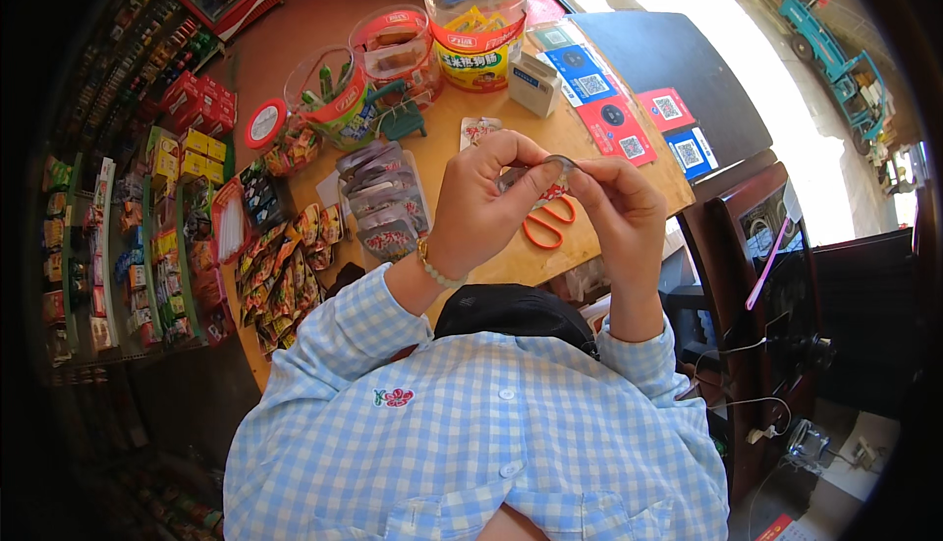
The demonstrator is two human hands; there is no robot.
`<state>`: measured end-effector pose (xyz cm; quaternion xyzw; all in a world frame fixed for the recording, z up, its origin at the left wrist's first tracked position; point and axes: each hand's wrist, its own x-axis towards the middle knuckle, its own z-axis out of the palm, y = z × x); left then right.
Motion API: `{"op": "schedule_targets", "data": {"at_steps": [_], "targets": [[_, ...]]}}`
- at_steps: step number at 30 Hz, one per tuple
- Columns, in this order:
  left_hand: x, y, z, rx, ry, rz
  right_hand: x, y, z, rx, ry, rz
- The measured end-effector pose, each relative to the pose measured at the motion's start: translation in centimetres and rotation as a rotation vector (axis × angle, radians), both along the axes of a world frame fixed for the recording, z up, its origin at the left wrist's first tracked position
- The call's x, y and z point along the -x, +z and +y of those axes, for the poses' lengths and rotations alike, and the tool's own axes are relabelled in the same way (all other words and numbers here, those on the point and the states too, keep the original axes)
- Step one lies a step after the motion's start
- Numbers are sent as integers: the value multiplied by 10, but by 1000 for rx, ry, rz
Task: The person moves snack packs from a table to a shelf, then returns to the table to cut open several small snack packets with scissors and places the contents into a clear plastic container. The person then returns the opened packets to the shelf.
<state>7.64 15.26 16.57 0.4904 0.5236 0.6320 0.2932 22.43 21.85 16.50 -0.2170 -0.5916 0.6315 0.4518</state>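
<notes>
Over the wooden table, my left hand (490, 198) and my right hand (619, 198) meet at the upper edge of a small snack packet (549, 189). The fingertips of both pinch that edge; part of the packet is hidden by my left thumb and fingers. Scissors with orange handles (546, 233) lie on the table just below the packet, their blades hidden. Another snack packet (479, 129) lies beyond my left hand. To the left of my left wrist, overlapping rows of grey snack packets (384, 198) rest on the table.
Clear tubs of snacks (479, 47) stand at the back, beside a small white box (535, 85) and a green stand (401, 119). Payment-code cards (615, 124) lie at the right. Colourful packets (276, 283) cover the left edge, near stocked shelves (110, 253). A dark wooden chair (766, 246) stands at right.
</notes>
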Motion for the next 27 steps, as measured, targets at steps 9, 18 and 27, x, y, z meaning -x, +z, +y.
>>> {"op": "schedule_targets", "data": {"at_steps": [9, 18, 27], "targets": [[9, -9, -1, 180, -112, -182, 9, -23, 4, -25, -28, -49], [18, -4, -4, 278, -160, -61, 7, -32, 2, 40, 10, -84], [31, -10, -4, 249, -172, -155, 11, -24, 8, 329, 229, -60]]}}
